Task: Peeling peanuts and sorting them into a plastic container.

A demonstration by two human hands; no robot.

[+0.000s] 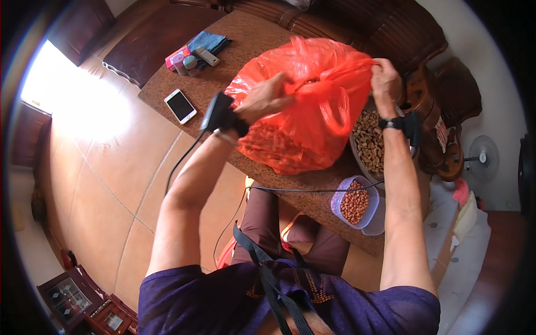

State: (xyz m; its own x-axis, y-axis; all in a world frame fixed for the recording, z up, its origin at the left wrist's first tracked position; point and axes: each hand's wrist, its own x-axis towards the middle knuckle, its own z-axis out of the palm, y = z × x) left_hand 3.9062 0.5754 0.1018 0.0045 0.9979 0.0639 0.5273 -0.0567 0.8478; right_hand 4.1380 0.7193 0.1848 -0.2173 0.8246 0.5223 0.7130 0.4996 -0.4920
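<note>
While the right hand (386, 79) grips the top of the red bag (321, 125) with closed fingers, the left hand (265, 99) touches its other side, too blurry to tell if those fingers grip. The bag sits on the worktop (245, 28) by the near edge. A phone (180, 106) lies near the left corner, and a purple box (337, 207) of nuts (355, 205) stands by the near edge.

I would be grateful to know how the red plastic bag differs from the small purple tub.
The red plastic bag is far larger than the small purple tub. The bag is crinkled, while the tub looks rigid. The right hand grips the bag; no hand holds the tub. Both show contents: reddish nuts in the tub, lumpy pieces through the bag.
</note>
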